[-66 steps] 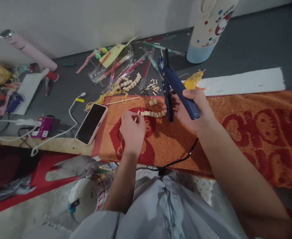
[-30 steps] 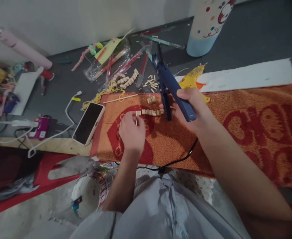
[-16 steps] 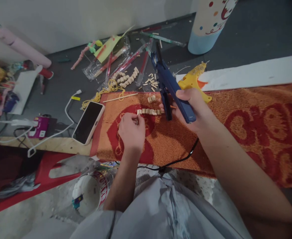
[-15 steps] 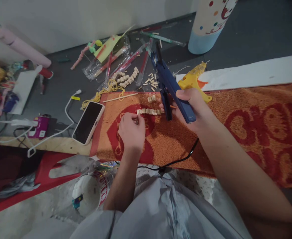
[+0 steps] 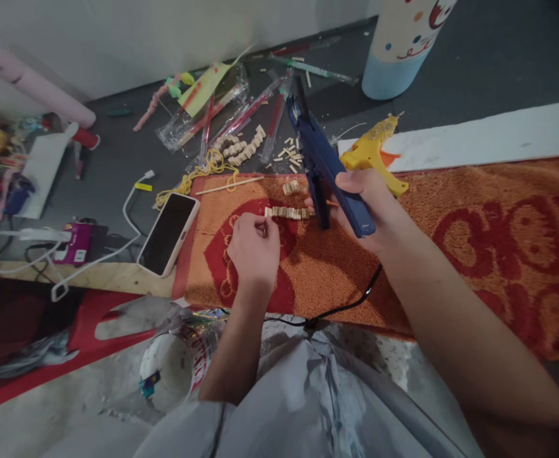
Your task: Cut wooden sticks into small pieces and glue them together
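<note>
My right hand (image 5: 372, 210) is wrapped round a blue glue gun (image 5: 324, 159) whose nozzle points away from me. My left hand (image 5: 254, 248) is closed, pinching a small wooden piece at the left end of a row of small wooden pieces (image 5: 289, 212). The row lies on an orange and red towel (image 5: 451, 235). A small cluster of pieces (image 5: 290, 186) sits just beyond it. A black cord (image 5: 346, 305) runs from the gun toward me.
A yellow glue gun (image 5: 372, 149) lies behind my right hand by a white strip (image 5: 489, 133). A phone (image 5: 167, 233) rests at the towel's left edge. Loose wooden pieces (image 5: 241, 147), yellow string, plastic tubes, a patterned bottle (image 5: 398, 51) and a paper cup (image 5: 172, 375) surround them.
My left hand has shifted slightly right, up to the left end of the row. The blue glue gun stays held in about the same place.
</note>
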### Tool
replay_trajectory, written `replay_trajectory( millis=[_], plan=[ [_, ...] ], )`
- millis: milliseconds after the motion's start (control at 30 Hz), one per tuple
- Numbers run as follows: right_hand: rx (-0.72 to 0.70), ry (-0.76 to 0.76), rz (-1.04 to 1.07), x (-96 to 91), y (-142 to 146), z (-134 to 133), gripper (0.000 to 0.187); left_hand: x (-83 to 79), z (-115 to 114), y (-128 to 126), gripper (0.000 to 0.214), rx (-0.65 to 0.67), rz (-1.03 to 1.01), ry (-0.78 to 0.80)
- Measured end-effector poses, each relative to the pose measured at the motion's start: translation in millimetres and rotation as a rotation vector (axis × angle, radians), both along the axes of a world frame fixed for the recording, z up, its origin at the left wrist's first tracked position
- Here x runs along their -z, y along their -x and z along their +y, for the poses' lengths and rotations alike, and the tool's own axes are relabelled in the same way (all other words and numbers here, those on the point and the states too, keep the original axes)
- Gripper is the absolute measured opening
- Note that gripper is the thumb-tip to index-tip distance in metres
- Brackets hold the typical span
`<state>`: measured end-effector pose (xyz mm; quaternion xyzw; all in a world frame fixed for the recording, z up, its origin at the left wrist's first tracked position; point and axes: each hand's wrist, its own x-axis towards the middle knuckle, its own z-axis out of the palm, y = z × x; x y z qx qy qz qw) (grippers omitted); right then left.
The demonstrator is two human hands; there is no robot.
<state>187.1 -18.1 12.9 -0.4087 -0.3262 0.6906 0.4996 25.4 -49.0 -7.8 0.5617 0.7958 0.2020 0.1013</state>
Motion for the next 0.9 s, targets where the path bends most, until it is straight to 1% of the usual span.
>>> replay_trajectory(
  millis=[267, 467, 633, 900],
  plan=[
    [-0.006, -0.029, 0.026, 1.0, 0.3, -0.3, 0.024, 0.6, -1.0, 0.2, 0.009, -0.002, 0.02, 0.009],
    [0.011, 0.006, 0.025, 3.1, 0.0, 0.6, 0.024, -0.1, -0.5, -0.9, 0.008, -0.017, 0.054, 0.035],
    [-0.001, 0.008, 0.042, 1.0, 0.0, -0.1, 0.023, -0.2, 1.2, -1.8, 0.008, -0.018, 0.075, 0.026],
    [-0.038, -0.002, -0.03, 0.3, 0.2, 0.9, 0.028, 4.1, 2.8, -0.2, 0.01, -0.008, 0.06, -0.005]
  ],
)
